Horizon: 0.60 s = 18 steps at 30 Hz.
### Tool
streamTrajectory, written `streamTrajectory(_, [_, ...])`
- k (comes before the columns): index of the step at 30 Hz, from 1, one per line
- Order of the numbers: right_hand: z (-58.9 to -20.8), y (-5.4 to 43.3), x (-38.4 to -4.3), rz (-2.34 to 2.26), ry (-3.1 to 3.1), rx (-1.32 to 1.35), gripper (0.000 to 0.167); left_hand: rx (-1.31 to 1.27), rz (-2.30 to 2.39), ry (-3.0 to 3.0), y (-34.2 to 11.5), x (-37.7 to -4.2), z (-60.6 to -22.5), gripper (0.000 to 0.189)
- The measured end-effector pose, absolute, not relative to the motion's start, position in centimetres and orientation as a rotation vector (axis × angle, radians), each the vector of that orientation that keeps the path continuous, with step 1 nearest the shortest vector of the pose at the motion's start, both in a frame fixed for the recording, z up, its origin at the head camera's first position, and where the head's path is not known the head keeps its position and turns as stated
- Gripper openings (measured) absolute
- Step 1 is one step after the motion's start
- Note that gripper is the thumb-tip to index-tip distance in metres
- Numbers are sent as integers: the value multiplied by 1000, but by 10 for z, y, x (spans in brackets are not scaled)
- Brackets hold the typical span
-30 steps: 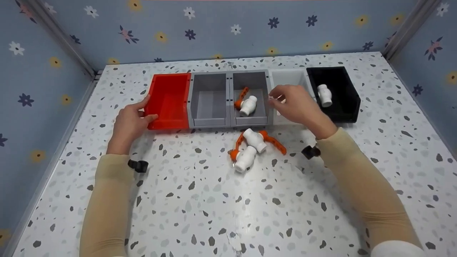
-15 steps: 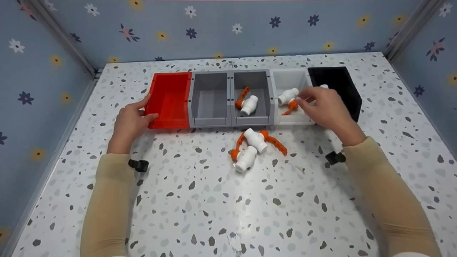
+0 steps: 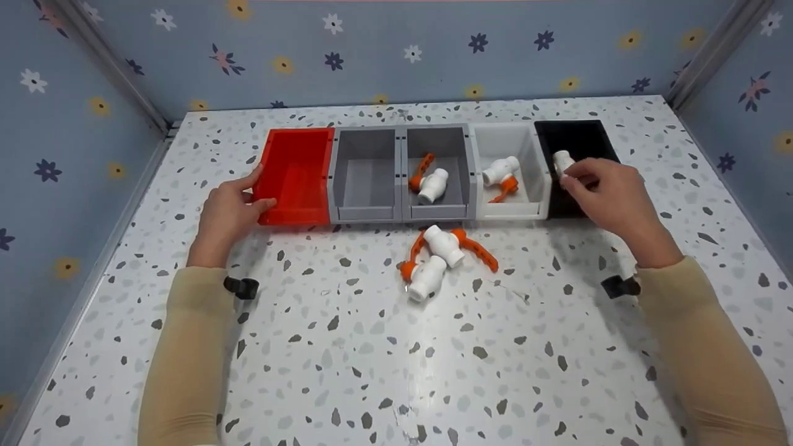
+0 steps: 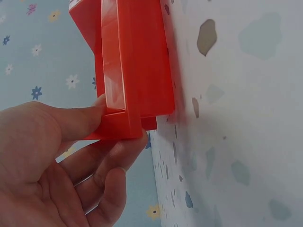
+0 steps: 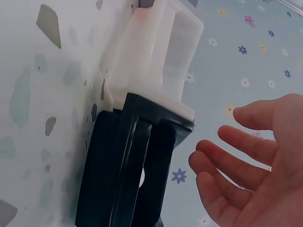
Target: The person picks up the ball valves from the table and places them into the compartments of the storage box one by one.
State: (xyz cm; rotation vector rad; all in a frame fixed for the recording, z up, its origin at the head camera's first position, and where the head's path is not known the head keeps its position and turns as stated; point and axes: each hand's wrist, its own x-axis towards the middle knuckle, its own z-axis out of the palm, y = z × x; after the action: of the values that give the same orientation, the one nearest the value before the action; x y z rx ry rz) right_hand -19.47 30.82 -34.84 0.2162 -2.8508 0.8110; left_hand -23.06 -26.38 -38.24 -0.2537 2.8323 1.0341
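My left hand (image 3: pixel 226 210) pinches the left wall of the red bin (image 3: pixel 263 186), thumb inside and fingers outside; the left wrist view shows this grip on the bin's corner (image 4: pixel 128 125). My right hand (image 3: pixel 613 195) hovers over the black bin (image 3: pixel 573 133), fingertips overlapping a white valve (image 3: pixel 562 160) inside it in the head view. From the right wrist, that hand appears above the bin, fingers loosely bent and nothing between them. A white ball valve (image 3: pixel 500 170) with an orange handle lies in the white bin, another (image 3: pixel 433 186) in the right grey bin.
Two more white valves, an upper one (image 3: pixel 443 244) and a lower one (image 3: pixel 427 279), lie together on the speckled table (image 3: pixel 347 371) before the bins. The left grey bin (image 3: pixel 365 186) adjoins the red one. A flowered wall (image 3: pixel 372 49) stands behind the row.
My right hand has moved right, from over the white bin to over the black bin, uncovering the valve in the white bin. My left hand stays on the red bin.
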Motion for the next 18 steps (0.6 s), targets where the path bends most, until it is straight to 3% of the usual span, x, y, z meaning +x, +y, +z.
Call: streamTrajectory(18, [-350, 349, -197, 737, -2707, 69, 34, -233, 1042, 2848, -262, -230, -382, 74])
